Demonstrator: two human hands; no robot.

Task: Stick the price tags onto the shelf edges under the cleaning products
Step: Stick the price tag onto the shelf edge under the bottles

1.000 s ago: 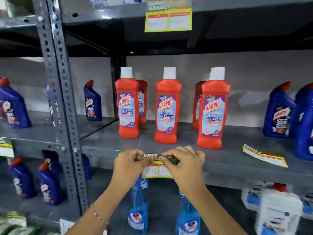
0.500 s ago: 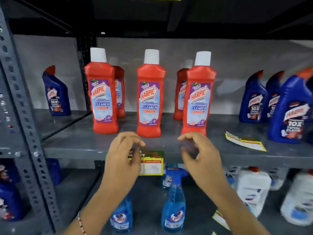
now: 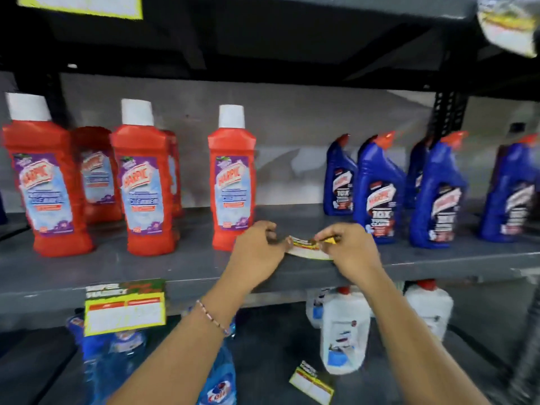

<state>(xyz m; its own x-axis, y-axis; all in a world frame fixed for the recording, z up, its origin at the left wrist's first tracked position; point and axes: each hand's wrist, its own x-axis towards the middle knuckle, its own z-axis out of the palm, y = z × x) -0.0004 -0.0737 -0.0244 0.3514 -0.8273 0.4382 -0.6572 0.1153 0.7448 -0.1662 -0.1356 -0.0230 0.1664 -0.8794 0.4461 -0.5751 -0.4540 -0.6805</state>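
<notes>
A loose price tag [image 3: 306, 249] lies on the grey shelf [image 3: 146, 267], between the red Harpic bottles [image 3: 232, 182] and the blue Harpic bottles [image 3: 380, 188]. My left hand [image 3: 257, 252] pinches its left end. My right hand [image 3: 347, 248] pinches its right end, near the yellow corner. A second price tag [image 3: 125, 306] hangs stuck on the shelf edge [image 3: 58, 305] below the red bottles at the left.
Blue spray bottles [image 3: 219, 375] and white jugs [image 3: 343, 331] stand on the shelf below, with another loose tag [image 3: 311, 385] lying beside them. A yellow tag [image 3: 81, 5] hangs from the upper shelf. A dark upright post [image 3: 447, 112] stands at the back right.
Both hands left the tag stuck on the shelf edge and moved right to the loose tag lying on the shelf. The view has shifted right.
</notes>
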